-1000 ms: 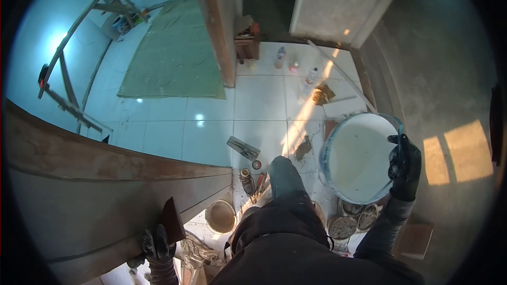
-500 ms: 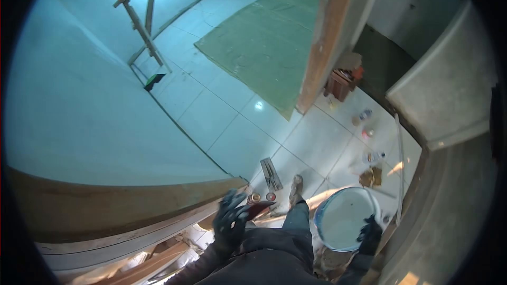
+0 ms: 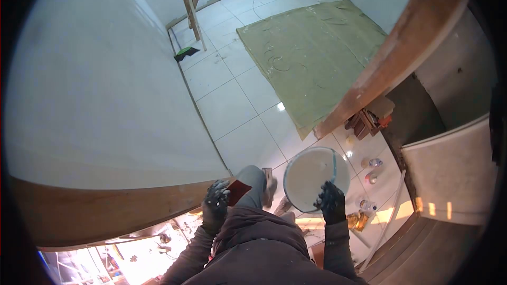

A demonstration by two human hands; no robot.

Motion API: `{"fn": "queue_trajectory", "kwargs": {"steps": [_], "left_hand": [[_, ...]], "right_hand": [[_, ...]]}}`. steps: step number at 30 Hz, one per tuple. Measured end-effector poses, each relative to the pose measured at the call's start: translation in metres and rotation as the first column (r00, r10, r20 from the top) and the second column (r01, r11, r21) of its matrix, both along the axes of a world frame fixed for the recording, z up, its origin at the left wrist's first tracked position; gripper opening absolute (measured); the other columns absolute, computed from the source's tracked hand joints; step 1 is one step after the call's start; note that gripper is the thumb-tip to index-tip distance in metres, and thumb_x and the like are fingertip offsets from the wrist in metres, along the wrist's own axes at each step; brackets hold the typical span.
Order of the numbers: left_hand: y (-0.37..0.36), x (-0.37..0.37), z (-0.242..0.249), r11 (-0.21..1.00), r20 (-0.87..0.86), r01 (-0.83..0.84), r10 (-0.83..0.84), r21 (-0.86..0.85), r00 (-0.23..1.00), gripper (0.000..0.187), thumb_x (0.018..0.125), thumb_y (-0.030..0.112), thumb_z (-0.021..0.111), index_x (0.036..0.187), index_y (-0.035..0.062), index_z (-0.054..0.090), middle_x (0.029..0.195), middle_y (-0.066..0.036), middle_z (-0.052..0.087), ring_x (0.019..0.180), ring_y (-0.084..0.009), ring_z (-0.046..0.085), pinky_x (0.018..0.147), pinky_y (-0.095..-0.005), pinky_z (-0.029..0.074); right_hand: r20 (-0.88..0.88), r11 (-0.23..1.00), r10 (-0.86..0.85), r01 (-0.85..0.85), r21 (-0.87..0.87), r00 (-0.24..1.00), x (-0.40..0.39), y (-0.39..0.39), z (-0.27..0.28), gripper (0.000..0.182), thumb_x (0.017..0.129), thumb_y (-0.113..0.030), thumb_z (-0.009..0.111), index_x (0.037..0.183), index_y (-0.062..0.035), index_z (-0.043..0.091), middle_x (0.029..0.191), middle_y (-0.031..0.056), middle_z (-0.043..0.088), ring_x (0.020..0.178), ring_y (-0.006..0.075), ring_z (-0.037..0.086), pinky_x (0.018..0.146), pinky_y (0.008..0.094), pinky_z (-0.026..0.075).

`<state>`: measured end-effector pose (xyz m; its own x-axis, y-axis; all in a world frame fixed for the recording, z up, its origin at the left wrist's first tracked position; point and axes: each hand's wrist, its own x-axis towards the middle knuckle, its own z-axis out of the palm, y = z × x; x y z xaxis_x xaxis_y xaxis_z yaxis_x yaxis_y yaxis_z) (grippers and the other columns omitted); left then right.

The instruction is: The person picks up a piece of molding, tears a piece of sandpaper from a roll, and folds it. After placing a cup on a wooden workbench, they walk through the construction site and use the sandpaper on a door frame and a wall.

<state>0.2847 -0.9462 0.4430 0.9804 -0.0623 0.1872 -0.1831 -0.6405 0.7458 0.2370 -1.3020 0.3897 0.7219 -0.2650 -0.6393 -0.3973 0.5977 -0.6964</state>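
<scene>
My left hand (image 3: 215, 200), in a dark, stained glove, is closed on a flat reddish-brown piece (image 3: 240, 192) beside my left thigh. My right hand (image 3: 331, 201), also gloved, is closed on the handle (image 3: 334, 164) of a large round bucket (image 3: 285, 182) at its near right side. Pale grey-white material shows inside the bucket, which hangs in front of my legs over the tiles. My shoes show partly between the bucket and my left leg.
A green sheet (image 3: 311, 58) lies on the white tiled floor (image 3: 227, 108). A wooden post (image 3: 380, 68) rises at the right, with a brown stool-like object (image 3: 364, 122) by its foot. Bottles (image 3: 365, 204) lie at the right. A plastered wall (image 3: 111, 95) stands at the left.
The view has turned and moved forward. The bucket and my right hand now appear further left and in front of my body. My left leg has stepped forward; the trowel is out of sight.
</scene>
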Motion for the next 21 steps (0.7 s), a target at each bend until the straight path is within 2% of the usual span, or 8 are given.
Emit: {"fn": "queue_trajectory", "kwargs": {"steps": [2,4,6,8,10,13,15,21], "left_hand": [[0.007,0.002,-0.005,0.998,-0.002,-0.065,0.065,-0.010,0.998,0.019,0.091,0.008,0.059,0.107,-0.0014,0.065,0.111,-0.017,0.067,0.109,-0.0346,0.062,0.095,-0.0408,0.048],[0.010,0.008,-0.013,0.969,-0.174,-0.240,0.226,-0.061,0.958,0.022,0.093,0.009,0.057,0.109,-0.0030,0.065,0.110,-0.019,0.067,0.109,-0.0353,0.062,0.095,-0.0393,0.048],[0.015,0.018,-0.040,0.937,-0.250,-0.334,0.301,-0.100,0.920,0.024,0.094,0.011,0.055,0.110,-0.0032,0.066,0.108,-0.019,0.068,0.103,-0.0327,0.064,0.091,-0.0374,0.049],[0.021,0.042,-0.069,0.928,-0.201,-0.369,0.370,0.045,0.907,0.024,0.094,0.011,0.056,0.110,-0.0036,0.066,0.104,-0.018,0.069,0.096,-0.0291,0.067,0.086,-0.0362,0.051],[0.020,0.084,-0.090,0.855,-0.335,-0.513,0.463,-0.075,0.821,0.023,0.094,0.011,0.057,0.107,-0.0054,0.066,0.100,-0.018,0.070,0.089,-0.0258,0.068,0.082,-0.0352,0.052],[0.046,0.153,-0.151,0.832,-0.342,-0.550,0.496,-0.077,0.798,0.021,0.095,0.011,0.056,0.103,-0.0057,0.066,0.097,-0.018,0.070,0.087,-0.0277,0.068,0.081,-0.0364,0.052],[0.061,0.199,-0.159,0.869,-0.093,-0.442,0.470,0.223,0.878,0.020,0.095,0.010,0.055,0.099,-0.0054,0.066,0.094,-0.018,0.069,0.085,-0.0311,0.067,0.079,-0.0378,0.053],[0.139,0.310,-0.153,0.828,0.030,-0.385,0.409,0.407,0.912,0.015,0.094,0.006,0.055,0.095,-0.0050,0.066,0.091,-0.019,0.068,0.082,-0.0323,0.066,0.074,-0.0387,0.053]], "right_hand": [[0.040,0.997,0.056,-0.057,0.044,0.998,0.052,0.001,-0.002,0.028,0.096,-0.034,0.056,0.107,-0.0090,0.060,0.082,0.0026,0.055,0.057,0.0139,0.053,0.051,0.0325,0.050],[0.073,0.990,0.103,-0.110,0.088,0.992,0.104,0.004,0.001,0.027,0.097,-0.033,0.055,0.109,-0.0096,0.060,0.084,0.0027,0.055,0.057,0.0141,0.052,0.052,0.0324,0.051],[0.190,0.975,0.182,-0.151,-0.163,0.965,0.164,0.010,0.010,0.026,0.098,-0.032,0.053,0.106,-0.0075,0.059,0.078,0.0026,0.053,0.056,0.0140,0.052,0.052,0.0313,0.050],[0.200,0.949,0.215,-0.156,-0.274,0.956,0.229,0.010,0.010,0.027,0.096,-0.034,0.056,0.097,-0.0071,0.055,0.071,0.0020,0.049,0.055,0.0131,0.051,0.049,0.0292,0.046],[-0.014,0.984,0.171,-0.171,-0.054,0.985,0.303,-0.009,-0.004,0.030,0.094,-0.037,0.059,0.098,-0.0078,0.054,0.069,0.0015,0.048,0.053,0.0125,0.049,0.048,0.0282,0.043],[-0.091,0.983,0.148,-0.156,-0.099,0.985,0.398,-0.004,-0.011,0.030,0.091,-0.038,0.062,0.093,-0.0087,0.055,0.065,0.0002,0.047,0.048,0.0125,0.047,0.047,0.0294,0.043],[-0.070,0.975,0.146,-0.155,-0.156,0.987,0.445,-0.002,-0.015,0.030,0.091,-0.037,0.062,0.090,-0.0074,0.055,0.061,-0.0006,0.046,0.046,0.0129,0.045,0.048,0.0312,0.044],[-0.162,0.997,0.038,-0.049,-0.062,0.986,0.593,0.008,-0.029,0.026,0.091,-0.033,0.061,0.086,-0.0090,0.053,0.060,0.0003,0.044,0.046,0.0143,0.044,0.048,0.0334,0.043]]}}
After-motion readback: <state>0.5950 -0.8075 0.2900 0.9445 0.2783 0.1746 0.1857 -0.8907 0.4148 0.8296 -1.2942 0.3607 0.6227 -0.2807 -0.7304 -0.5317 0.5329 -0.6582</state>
